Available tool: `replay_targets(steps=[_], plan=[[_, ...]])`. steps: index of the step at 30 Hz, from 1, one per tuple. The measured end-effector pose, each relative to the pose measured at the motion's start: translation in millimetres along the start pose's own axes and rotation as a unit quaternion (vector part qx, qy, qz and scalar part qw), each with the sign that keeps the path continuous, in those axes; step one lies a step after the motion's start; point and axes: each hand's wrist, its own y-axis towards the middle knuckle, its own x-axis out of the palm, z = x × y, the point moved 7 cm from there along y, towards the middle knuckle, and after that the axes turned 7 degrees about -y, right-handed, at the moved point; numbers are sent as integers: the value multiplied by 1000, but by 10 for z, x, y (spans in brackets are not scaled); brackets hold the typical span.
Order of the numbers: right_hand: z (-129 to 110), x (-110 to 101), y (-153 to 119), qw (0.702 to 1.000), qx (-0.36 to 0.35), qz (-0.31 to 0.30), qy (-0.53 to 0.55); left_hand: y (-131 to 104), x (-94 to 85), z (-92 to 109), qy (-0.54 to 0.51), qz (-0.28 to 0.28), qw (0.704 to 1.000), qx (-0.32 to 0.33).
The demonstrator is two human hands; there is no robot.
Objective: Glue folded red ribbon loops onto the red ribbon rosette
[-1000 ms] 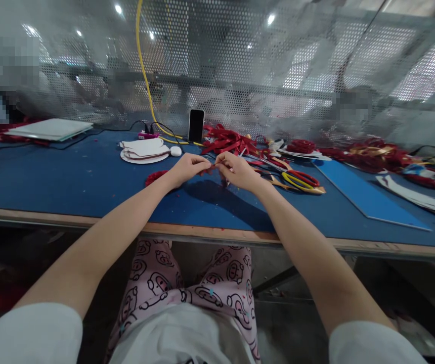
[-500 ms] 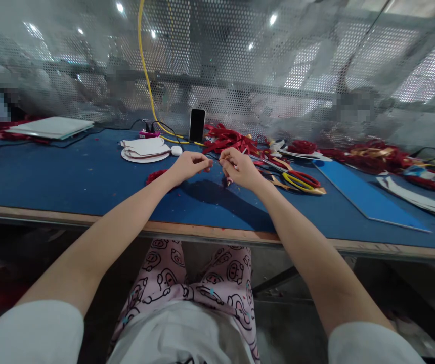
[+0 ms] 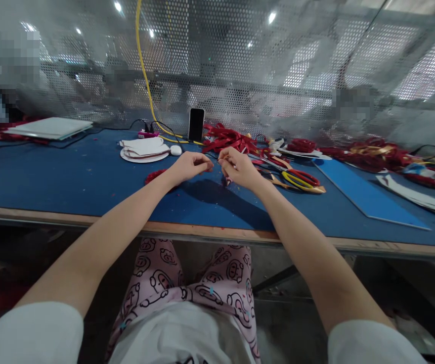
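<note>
Above the blue tabletop [image 3: 99, 187], both hands are raised close together with a small gap between their fingertips. My left hand [image 3: 190, 167] is closed in a pinch, and whatever it holds is too small to make out. A dark red fuzzy bundle [image 3: 154, 176] lies by the left wrist, partly hidden by the forearm. My right hand [image 3: 238, 166] is closed, thumb and forefinger together. A slim pen-like stick [image 3: 228, 181] runs through it, with a reddish lower end under the fingers and a pale end above. Red ribbon [image 3: 227, 137] is heaped behind the hands.
Scissors with red and yellow handles [image 3: 301, 180] lie right of the right hand. White card pieces [image 3: 144, 150], a white earphone case [image 3: 175, 150] and an upright phone [image 3: 196, 124] stand behind the left hand. A blue board [image 3: 369, 194] lies at right, before a perforated metal screen [image 3: 225, 65].
The hands stay nearly in place, fingers pinched. My left fingertips shift very slightly. The whole view drifts a little, and the left leg moves slightly outward.
</note>
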Motion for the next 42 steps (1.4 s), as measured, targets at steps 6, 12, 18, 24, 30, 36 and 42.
replay_targets(steps=[6,12,18,24,30,36,42], plan=[[17,37,-5,1000,5,-21,-15,-13,-55,5,9,40,999,5],[86,85,-1,998,1,-35,-44,-4,22,-18,-44,1,999,-1],[106,74,12,998,-6,-23,-63,2,31,-55,-53,2,998,-21],[67,44,14,999,-8,-11,-50,17,58,-67,-81,-13,996,-25],[19,-13,2,1000,7,1,-8,18,68,-85,-72,-29,996,-38],[3,-23,-3,1000,19,-4,19,-6,114,-140,-77,-43,995,-53],[-7,45,-7,998,22,-23,53,12,104,-79,-67,-26,997,-4]])
